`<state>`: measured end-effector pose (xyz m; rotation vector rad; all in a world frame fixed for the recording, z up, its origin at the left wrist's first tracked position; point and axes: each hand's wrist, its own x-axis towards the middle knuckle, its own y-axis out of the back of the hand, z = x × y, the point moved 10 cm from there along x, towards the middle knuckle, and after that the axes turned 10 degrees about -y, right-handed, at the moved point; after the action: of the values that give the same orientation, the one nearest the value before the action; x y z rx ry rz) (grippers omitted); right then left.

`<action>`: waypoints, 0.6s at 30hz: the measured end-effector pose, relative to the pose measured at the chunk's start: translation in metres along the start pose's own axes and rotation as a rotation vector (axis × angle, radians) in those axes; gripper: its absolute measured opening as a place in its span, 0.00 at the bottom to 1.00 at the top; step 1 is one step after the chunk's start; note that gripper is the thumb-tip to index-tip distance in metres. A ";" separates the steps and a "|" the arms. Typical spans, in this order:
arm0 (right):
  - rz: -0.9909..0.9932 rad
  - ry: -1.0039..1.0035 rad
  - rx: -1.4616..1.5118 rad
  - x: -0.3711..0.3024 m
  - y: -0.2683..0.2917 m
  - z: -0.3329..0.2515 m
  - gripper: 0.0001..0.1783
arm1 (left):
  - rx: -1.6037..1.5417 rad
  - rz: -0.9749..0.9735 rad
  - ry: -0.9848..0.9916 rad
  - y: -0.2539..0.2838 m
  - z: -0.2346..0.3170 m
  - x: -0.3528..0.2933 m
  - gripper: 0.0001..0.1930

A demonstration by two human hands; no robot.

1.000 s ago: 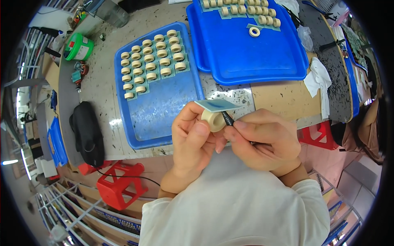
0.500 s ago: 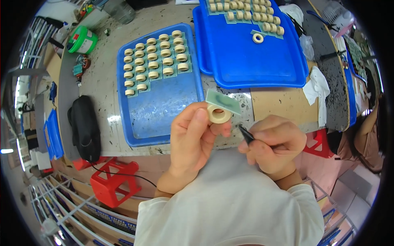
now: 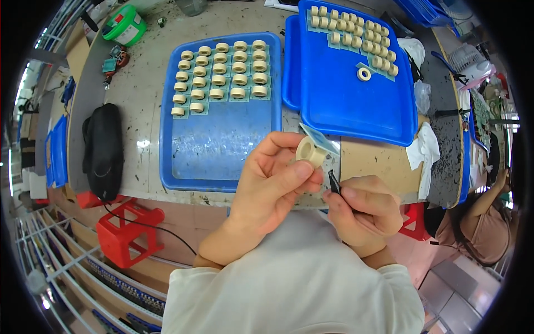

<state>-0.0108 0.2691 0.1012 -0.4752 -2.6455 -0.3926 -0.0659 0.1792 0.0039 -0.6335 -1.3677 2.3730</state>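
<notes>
The left hand (image 3: 275,181) pinches a ring (image 3: 316,157), a plate (image 3: 321,140) against it, between thumb and fingers near the left tray (image 3: 222,147), while the right hand (image 3: 364,210) firmly grips a black tool (image 3: 334,181) just beside it, and a green tub (image 3: 123,22) bears a label (image 3: 128,34) too small to read.

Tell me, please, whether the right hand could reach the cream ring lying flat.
Likely yes: nothing visibly blocks the way to the ring across its blue tray, though the right hand holds a slim black tool.
</notes>
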 end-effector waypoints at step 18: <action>-0.014 0.020 -0.046 0.009 0.000 -0.001 0.14 | 0.175 -0.133 -0.268 -0.010 0.017 0.002 0.16</action>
<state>-0.0186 0.2711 0.1065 -0.4658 -2.6270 -0.4614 -0.0762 0.1733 0.0197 -0.1757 -1.2395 2.4990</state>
